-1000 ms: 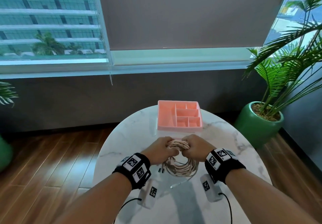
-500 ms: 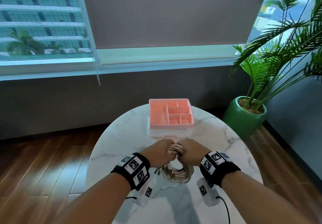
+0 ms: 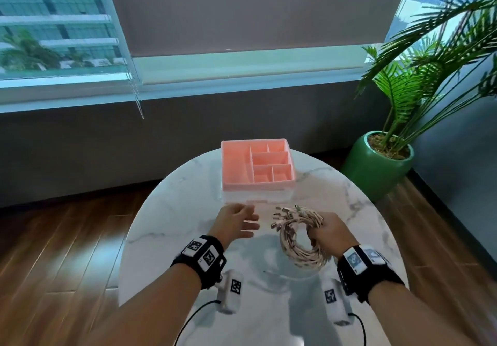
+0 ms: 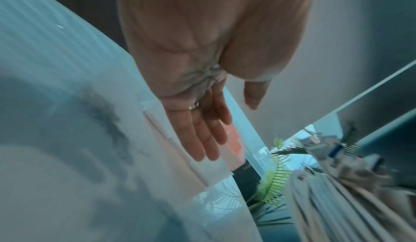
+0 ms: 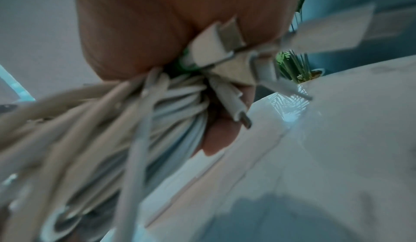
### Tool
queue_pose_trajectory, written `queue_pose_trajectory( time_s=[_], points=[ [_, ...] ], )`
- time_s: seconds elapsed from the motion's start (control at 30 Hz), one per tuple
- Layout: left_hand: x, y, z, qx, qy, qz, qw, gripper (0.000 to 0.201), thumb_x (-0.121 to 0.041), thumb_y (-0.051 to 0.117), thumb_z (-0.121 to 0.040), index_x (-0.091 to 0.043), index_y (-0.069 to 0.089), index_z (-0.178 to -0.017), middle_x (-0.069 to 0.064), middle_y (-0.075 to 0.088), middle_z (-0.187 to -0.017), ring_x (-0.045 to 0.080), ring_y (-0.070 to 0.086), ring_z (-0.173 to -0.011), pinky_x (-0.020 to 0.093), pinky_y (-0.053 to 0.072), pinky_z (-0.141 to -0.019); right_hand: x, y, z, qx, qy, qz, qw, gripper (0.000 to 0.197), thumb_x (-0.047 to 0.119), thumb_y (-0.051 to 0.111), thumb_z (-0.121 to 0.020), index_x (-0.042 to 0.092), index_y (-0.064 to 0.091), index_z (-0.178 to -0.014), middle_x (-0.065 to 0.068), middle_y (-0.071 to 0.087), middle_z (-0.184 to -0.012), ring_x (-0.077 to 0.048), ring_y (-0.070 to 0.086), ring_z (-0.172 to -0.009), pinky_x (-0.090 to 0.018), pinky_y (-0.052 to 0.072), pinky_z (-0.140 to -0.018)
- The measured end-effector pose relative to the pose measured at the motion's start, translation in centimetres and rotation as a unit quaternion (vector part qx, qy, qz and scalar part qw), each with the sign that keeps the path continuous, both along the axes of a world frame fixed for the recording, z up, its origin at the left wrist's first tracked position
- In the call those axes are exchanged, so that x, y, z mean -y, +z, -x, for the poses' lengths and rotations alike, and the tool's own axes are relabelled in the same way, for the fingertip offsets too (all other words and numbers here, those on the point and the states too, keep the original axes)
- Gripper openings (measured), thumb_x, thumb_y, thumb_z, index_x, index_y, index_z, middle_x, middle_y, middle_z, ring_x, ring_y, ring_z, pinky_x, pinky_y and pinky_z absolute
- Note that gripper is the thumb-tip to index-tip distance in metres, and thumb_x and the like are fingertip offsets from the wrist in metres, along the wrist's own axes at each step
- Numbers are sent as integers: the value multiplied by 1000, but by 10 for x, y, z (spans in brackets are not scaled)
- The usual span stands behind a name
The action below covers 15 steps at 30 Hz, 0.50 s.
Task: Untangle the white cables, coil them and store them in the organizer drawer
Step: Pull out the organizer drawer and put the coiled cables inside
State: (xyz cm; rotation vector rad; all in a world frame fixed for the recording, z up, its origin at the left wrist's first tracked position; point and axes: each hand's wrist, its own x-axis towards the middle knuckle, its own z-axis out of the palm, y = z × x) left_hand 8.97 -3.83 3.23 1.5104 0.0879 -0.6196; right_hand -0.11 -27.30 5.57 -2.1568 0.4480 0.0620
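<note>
Marble table (image 3: 172, 227), potted palm (image 3: 376, 168)

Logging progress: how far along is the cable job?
Done: the white cables are coiled into one bundle. In hand: the right hand grips it above the round marble table; the open left hand reaches towards the pink organizer's drawer front. Left: open drawer, store coil.

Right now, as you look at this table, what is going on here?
A person is tidying white cables at a round marble table. The right hand grips a coiled bundle of white cables, plug ends sticking out, just above the tabletop. The left hand is open and empty, reaching toward the front of the pink organizer. Its drawer looks closed, and the top compartments hold nothing visible. The cables are coiled but not stored.
</note>
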Motion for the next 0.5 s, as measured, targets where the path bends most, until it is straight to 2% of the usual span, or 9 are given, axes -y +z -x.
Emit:
queue_pose_trajectory(
  time_s=[0.07,0.17,0.27,0.33,0.37,0.43,0.5],
  points=[
    [11,-13,-11,-4,44,-37,998,14,-14,55,-104,-6,63,-96,15,69,-96,25,70,-74,34,57,-64,17,-13,-5,-16,-39,-15,999,16,-2,62,-65,8,65,-54,-12,65,-50,-24,63,-46,-33,50,-52],
    [30,-34,-26,-17,88,-72,993,17,-7,53,-103,-7,61,-88,13,65,-89,23,65,-66,31,52,-58,36,-37,-10,-43,-115,-55,991,17,-5,63,-70,4,65,-55,-13,64,-49,-23,56,-42,-28,42,-47],
    [59,-54,-46,-38,122,-88,988,17,-7,54,-102,-6,64,-89,14,65,-92,25,66,-71,35,55,-65,53,-62,-18,-69,-155,-82,982,15,-3,63,-73,0,66,-58,-15,64,-50,-21,53,-38,-25,39,-44],
    [67,-60,-53,-71,150,-60,984,13,-12,58,-101,-2,67,-101,13,67,-94,27,67,-76,37,57,-67,54,-70,-18,-74,-161,-87,980,15,-1,64,-73,0,67,-58,-14,64,-49,-22,53,-38,-25,39,-45],
    [75,-65,-58,-90,164,-52,981,18,-18,62,-100,-1,67,-104,11,68,-94,27,69,-79,37,58,-66,57,-74,-19,-80,-158,-90,980,15,-1,65,-73,-1,67,-58,-12,63,-48,-22,54,-40,-25,39,-46],
    [85,-76,-63,-112,184,-38,976,32,-33,69,-95,-2,67,-103,10,71,-96,28,73,-87,38,61,-70,61,-82,-21,-85,-147,-100,980,14,1,67,-72,0,68,-58,-9,63,-47,-23,58,-46,-27,42,-51],
    [91,-83,-64,-123,216,-1,969,37,-37,72,-92,-2,68,-104,10,72,-97,28,73,-91,39,61,-74,62,-87,-21,-87,-138,-109,981,14,4,68,-70,1,67,-57,-9,64,-49,-23,60,-49,-30,45,-56]
  ],
)
